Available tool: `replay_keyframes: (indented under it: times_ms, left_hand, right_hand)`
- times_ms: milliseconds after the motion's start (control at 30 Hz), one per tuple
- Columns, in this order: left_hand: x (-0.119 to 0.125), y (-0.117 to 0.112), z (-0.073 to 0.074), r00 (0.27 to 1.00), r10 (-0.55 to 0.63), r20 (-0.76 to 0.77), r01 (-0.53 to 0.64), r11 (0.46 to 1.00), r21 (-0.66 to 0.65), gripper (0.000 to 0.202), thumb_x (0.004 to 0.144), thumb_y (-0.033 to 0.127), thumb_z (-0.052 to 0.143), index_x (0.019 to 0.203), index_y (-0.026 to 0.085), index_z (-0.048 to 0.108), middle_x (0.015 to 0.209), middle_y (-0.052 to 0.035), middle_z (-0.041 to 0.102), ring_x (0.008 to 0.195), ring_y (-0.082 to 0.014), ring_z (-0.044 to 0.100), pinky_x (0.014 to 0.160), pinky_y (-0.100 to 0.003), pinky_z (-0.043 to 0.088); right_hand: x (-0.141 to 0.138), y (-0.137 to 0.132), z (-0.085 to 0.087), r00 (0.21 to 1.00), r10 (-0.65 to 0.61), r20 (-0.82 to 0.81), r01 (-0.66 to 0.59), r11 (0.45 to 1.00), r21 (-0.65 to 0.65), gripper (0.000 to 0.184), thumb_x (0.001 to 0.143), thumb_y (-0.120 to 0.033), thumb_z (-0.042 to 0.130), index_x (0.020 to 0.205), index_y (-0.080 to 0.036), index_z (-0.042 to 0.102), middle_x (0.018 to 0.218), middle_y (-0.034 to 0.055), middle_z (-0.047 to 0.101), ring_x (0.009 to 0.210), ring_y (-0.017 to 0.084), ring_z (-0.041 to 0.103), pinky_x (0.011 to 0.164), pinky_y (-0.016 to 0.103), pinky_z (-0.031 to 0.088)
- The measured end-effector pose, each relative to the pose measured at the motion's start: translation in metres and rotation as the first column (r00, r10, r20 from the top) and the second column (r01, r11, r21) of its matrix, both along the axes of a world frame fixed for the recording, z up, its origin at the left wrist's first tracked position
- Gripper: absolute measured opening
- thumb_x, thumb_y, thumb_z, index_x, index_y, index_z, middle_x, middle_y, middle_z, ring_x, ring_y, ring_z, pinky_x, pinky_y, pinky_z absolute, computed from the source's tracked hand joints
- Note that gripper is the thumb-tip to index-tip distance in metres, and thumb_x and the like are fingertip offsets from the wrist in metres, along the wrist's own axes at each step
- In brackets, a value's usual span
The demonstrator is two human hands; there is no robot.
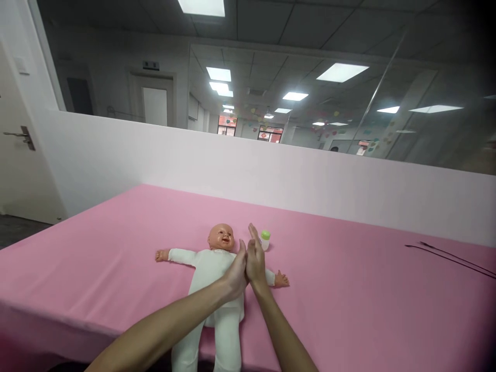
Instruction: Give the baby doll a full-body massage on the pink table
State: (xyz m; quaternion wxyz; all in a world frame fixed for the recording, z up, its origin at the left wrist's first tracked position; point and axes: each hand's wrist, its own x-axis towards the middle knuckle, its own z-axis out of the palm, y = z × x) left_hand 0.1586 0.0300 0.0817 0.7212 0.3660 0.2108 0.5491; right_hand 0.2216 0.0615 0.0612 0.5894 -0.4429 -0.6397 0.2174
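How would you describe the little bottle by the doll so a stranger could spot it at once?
Find the wide pink surface and the doll in white lying face up on it. Beside the doll's head, just beyond the right hand, stands a small bottle. Its green cap sets it apart: nothing else on that surface is green.

A baby doll (211, 268) in a white suit is laid on its back on the pink-covered bench (349, 294), with its arms spread. Above its chest the left hand (235, 275) and the right hand (256, 261) are pressed together palm to palm, the fingers (252, 233) held straight and nothing gripped. A small green-capped bottle (265, 239) is stood just beside the doll's head, and thin black cables (449, 256) are laid well apart at the right.
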Motion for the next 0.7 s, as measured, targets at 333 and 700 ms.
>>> replay_keyframes:
  times_ms: [333, 700]
  left_hand:
    - [-0.028, -0.033, -0.013, 0.967, 0.126, -0.222, -0.111, 0.991, 0.079, 0.085, 0.100, 0.076, 0.011, 0.169, 0.029, 0.030, 0.170, -0.0024, 0.037, 0.162, -0.0267, 0.019, 0.132, -0.044, 0.025]
    - [-0.132, -0.052, -0.074, 0.193, 0.386, -0.902, 0.115, 0.904, 0.411, 0.087, 0.103, 0.065, 0.038, 0.168, 0.009, 0.025, 0.175, -0.0164, 0.004, 0.163, -0.0318, -0.002, 0.133, -0.055, 0.008]
  right_hand:
    - [-0.035, -0.054, 0.000, 0.977, 0.089, 0.195, -0.096, 0.995, 0.027, 0.084, 0.104, -0.073, 0.014, 0.170, -0.022, 0.021, 0.176, 0.0070, 0.020, 0.164, 0.029, 0.010, 0.132, 0.056, 0.017]
    - [0.013, -0.065, -0.076, 0.802, 0.324, 0.502, -0.209, 0.939, -0.273, 0.065, 0.108, -0.059, 0.038, 0.162, -0.022, 0.042, 0.172, 0.0076, 0.030, 0.162, 0.030, 0.021, 0.132, 0.059, 0.021]
